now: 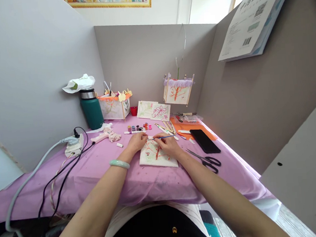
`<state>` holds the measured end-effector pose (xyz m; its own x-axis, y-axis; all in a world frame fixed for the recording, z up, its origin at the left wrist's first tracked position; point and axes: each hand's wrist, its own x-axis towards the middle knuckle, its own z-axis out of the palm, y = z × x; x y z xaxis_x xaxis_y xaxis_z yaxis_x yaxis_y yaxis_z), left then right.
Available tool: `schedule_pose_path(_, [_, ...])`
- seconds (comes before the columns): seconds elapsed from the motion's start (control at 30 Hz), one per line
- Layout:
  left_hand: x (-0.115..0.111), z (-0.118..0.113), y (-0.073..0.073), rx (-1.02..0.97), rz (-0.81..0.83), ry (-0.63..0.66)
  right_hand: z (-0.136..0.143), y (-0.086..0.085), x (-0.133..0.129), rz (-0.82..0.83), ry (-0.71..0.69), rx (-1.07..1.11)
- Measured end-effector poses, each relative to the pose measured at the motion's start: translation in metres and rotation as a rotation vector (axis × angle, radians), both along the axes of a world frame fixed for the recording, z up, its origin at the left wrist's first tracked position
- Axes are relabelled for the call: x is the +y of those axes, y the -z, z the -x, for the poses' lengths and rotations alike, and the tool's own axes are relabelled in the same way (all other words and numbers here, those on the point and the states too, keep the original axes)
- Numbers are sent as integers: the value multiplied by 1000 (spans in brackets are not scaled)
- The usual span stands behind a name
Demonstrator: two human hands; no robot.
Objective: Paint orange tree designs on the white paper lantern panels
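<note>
A white panel (158,160) painted with an orange-red tree lies on the pink cloth in front of me. My right hand (167,144) is closed on a thin blue paintbrush (167,136), whose tip points left over the panel's upper part. At the panel's upper left edge rests my left hand (138,141), its fingers pressed together; whether they pinch the edge is too small to tell. Small paint pots (139,128) and a purple-and-white marker (131,132) lie just beyond my hands. More markers (165,129) are behind the right hand.
Black scissors (211,162) and a black phone (205,140) lie at the right. A green bottle (92,111), a decorated box (114,108) and a glue gun (101,137) are at the left, near a power strip (75,145) with cables. A painted lantern (178,92) hangs at the back.
</note>
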<state>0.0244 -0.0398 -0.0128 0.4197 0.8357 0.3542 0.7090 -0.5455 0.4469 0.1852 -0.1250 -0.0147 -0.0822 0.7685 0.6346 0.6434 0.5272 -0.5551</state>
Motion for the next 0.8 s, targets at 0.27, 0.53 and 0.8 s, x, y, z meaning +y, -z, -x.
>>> schedule_pose_path(0.27, [0,1,1,-31,-30,34,1,-2,-2,-9,-65,-2])
schedule_pose_path(0.53, [-1,1,0,-30,-44,68,0,-1,0,-25,-30,5])
schedule_pose_path(0.8, [0,1,1,-31,-43,69,0,-1,-1,11,-21,9])
